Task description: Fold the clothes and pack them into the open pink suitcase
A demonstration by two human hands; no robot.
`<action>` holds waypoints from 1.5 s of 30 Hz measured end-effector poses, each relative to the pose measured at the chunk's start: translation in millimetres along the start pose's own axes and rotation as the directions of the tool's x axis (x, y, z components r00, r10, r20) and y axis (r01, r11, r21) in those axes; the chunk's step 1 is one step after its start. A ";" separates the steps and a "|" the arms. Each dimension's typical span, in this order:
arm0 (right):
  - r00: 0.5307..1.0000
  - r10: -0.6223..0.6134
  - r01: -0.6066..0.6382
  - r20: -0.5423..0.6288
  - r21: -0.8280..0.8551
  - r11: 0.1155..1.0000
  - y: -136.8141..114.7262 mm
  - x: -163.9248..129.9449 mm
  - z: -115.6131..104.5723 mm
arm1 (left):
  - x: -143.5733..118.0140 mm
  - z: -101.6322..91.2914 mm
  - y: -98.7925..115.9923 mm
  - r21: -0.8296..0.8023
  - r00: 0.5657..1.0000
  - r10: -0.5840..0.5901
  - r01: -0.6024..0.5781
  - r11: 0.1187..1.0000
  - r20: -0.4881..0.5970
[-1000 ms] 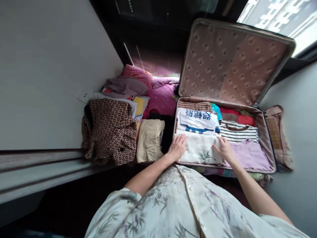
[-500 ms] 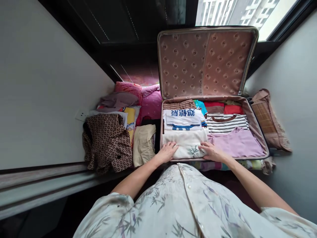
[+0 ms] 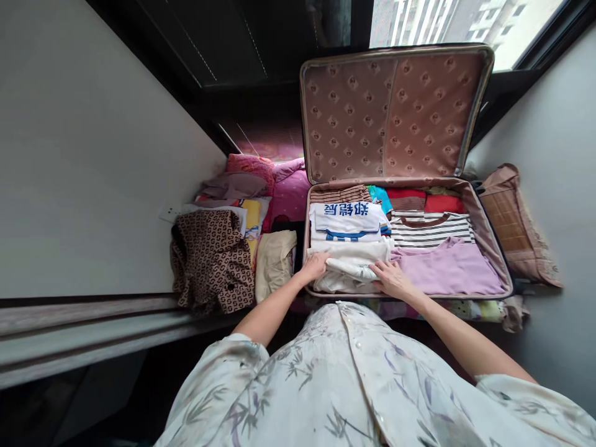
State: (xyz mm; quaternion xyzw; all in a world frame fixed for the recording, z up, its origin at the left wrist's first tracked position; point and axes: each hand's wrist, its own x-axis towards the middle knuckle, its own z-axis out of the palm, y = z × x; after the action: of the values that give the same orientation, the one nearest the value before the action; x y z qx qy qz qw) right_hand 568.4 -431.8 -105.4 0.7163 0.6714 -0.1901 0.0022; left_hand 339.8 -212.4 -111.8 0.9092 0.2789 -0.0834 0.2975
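Suitcase [image 3: 484, 239] front edge: cream garment [image 3: 351, 268], both hands.

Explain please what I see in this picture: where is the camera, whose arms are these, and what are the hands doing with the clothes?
The camera sits on a person's head and looks down, so the two arms at the bottom are that person's own. No machine is here. In front lies an open suitcase with its lid standing up. Inside are folded clothes: a white shirt with blue letters, a striped shirt and a lilac garment. The left hand and the right hand both grip a folded cream garment at the near edge of the suitcase. To the left, outside it, lie a brown patterned garment and a beige one.
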 end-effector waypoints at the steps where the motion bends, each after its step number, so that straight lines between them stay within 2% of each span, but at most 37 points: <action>1: 1.000 0.017 -0.017 -0.001 0.020 1.000 1.5 3.7 -0.3 | 6.4 -4.0 -0.3 -0.016 1.000 -0.021 0.021 1.000 0.015; 5: 0.996 0.070 -0.077 0.052 0.151 0.986 12.8 18.9 -3.5 | 20.7 -14.6 1.3 0.009 0.996 -0.040 0.040 0.999 0.084; 10: 0.996 -0.013 -0.004 0.086 0.202 0.979 20.7 14.8 -3.5 | 0.1 -16.3 9.2 0.101 0.980 0.008 -0.029 0.995 0.201; 12: 0.992 -0.029 -0.001 0.120 0.240 0.971 21.9 7.9 -4.1 | -9.0 -18.1 10.3 0.132 0.955 0.046 -0.088 0.987 0.293; 14: 0.987 -0.049 -0.004 0.155 0.325 0.946 23.0 4.4 -6.2 | -11.1 -21.0 9.1 0.097 0.920 0.098 -0.145 0.985 0.380; 15: 0.988 -0.041 -0.015 0.147 0.359 0.933 23.4 4.9 -7.6 | -9.3 -22.3 8.0 0.065 0.920 0.124 -0.159 0.985 0.373; 17: 0.996 0.043 -0.069 0.080 0.359 0.931 23.5 10.4 -10.3 | -2.3 -23.4 6.6 0.050 0.966 0.138 -0.152 0.987 0.220; 19: 0.987 0.163 -0.157 0.001 0.273 0.949 22.0 19.5 -12.0 | 5.6 -21.8 7.1 0.129 0.995 0.100 -0.102 0.986 0.019; 21: 0.979 0.203 -0.195 -0.028 0.175 0.965 19.5 29.1 -12.9 | 11.8 -18.1 9.4 0.232 0.997 0.049 -0.035 0.972 -0.054; 25: 0.989 0.143 -0.141 -0.020 0.086 0.986 16.8 43.8 -15.2 | 17.6 -10.3 15.6 0.325 0.997 -0.082 0.081 0.942 -0.012; 29: 0.992 0.109 -0.111 0.066 0.038 0.993 18.6 53.5 -20.0 | 15.5 -7.8 17.2 0.289 0.985 -0.145 0.111 0.951 0.097; 32: 0.997 0.069 -0.076 0.040 0.196 0.978 20.3 53.0 -20.4 | 6.5 -8.5 13.0 0.268 0.985 -0.121 0.084 0.960 0.124; 34: 0.998 0.068 -0.067 0.008 0.329 0.942 20.6 47.0 -18.3 | -2.6 -9.6 7.9 0.198 0.991 -0.036 0.011 0.980 0.125; 37: 0.996 0.089 -0.078 -0.006 0.420 0.904 19.0 32.1 -15.4 | -17.6 -13.0 -0.7 -0.110 0.984 0.133 -0.120 0.987 0.120; 38: 0.995 0.101 -0.083 -0.017 0.447 0.891 18.2 26.7 -15.6 | -21.8 -15.3 -2.6 -0.218 0.982 0.152 -0.126 0.968 0.108; 40: 0.988 0.143 -0.083 -0.066 0.548 0.832 17.4 16.4 -19.5 | -27.4 -22.3 -2.4 -0.357 0.989 0.122 -0.084 0.931 0.085; 43: 0.954 0.249 -0.036 -0.168 0.758 0.651 23.3 -0.8 -36.9 | -25.3 -36.9 14.7 -0.466 0.993 0.096 -0.053 0.883 0.069; 45: 0.929 0.316 -0.004 -0.194 0.847 0.531 36.2 -18.0 -56.2 | -16.4 -44.0 40.2 -0.543 0.989 0.128 -0.070 0.837 0.069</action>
State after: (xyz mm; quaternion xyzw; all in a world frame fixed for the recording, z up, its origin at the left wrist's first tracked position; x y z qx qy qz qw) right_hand 617.9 -438.2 -57.4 0.7105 0.4203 -0.3646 -0.4308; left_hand 348.0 -220.8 -51.0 0.7967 0.2280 -0.0325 0.5587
